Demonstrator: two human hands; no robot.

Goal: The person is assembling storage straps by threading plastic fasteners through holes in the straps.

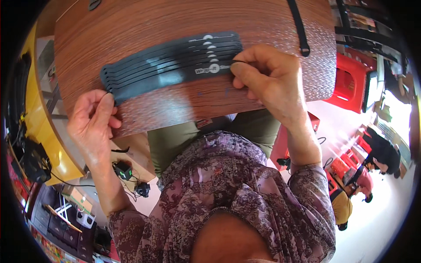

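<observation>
Several flat black straps (171, 61) lie overlapped in a fanned row on the wooden table (210, 22). They run slightly uphill from left to right, each with a pale printed mark near its right end. My left hand (93, 115) pinches the left end of the nearest strap (153, 85) between thumb and fingers. At the strap's other end, my right hand (274, 83) closes thumb and forefinger on it. The nearest strap stretches straight between both hands, against the rest of the row. Its very tips are hidden by my fingers.
Another black strap (299, 28) with a ring at its end lies at the table's far right. A red stool (346, 83) stands beyond the right edge. On the left is a yellow table (55, 140); cables and a black device (124, 170) sit below. People (381, 151) are farther right.
</observation>
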